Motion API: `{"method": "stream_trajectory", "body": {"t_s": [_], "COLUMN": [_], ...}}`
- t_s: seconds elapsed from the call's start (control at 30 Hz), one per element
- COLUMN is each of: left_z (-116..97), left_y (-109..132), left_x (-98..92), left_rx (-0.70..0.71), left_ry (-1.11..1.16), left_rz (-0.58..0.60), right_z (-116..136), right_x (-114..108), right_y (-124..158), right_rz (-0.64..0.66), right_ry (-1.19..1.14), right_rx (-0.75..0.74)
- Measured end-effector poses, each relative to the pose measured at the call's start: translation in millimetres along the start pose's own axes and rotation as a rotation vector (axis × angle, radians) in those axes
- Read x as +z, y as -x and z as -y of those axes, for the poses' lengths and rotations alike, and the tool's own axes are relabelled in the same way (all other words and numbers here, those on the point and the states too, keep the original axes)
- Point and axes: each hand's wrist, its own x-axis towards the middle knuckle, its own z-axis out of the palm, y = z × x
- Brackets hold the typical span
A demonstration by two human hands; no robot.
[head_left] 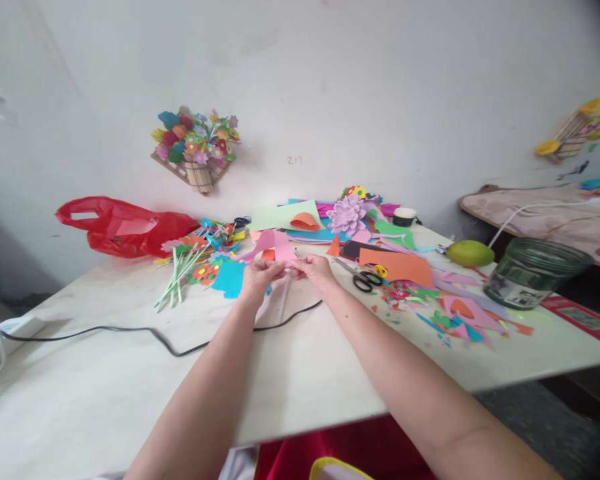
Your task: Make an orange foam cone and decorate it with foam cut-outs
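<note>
Both my arms reach out over the pale table [105, 393]. My left hand [261, 275] and my right hand [314, 268] meet at the middle, fingers pinched together on a pink foam piece [275, 247] that sticks up and back from them. A black-handled pair of scissors [364, 279] lies just right of my right hand. An orange foam sheet [397, 265] lies beyond the scissors. A black cable [145, 330] runs across the table under my hands.
Coloured foam scraps [460, 317] litter the right side. A purple foam flower [347, 215], green sticks [177, 277], a red plastic bag [125, 227], a green fruit [470, 253] and a dark glass jar [535, 273] stand around. Foam flower crafts [195, 148] hang on the wall.
</note>
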Motion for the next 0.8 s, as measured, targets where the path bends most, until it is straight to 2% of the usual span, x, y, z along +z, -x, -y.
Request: {"method": "stream_trajectory", "body": {"t_s": [0.8], "left_z": [-0.2], "left_y": [-0.9], "left_x": [0.8], "left_rx": [-0.029], "left_ry": [-0.018], "left_rz": [-0.027], "right_z": [-5.9], "right_x": [3.4], "right_y": [-3.1], "right_rz": [-0.039], "right_ry": [0.046], "right_rx": [-0.008]}}
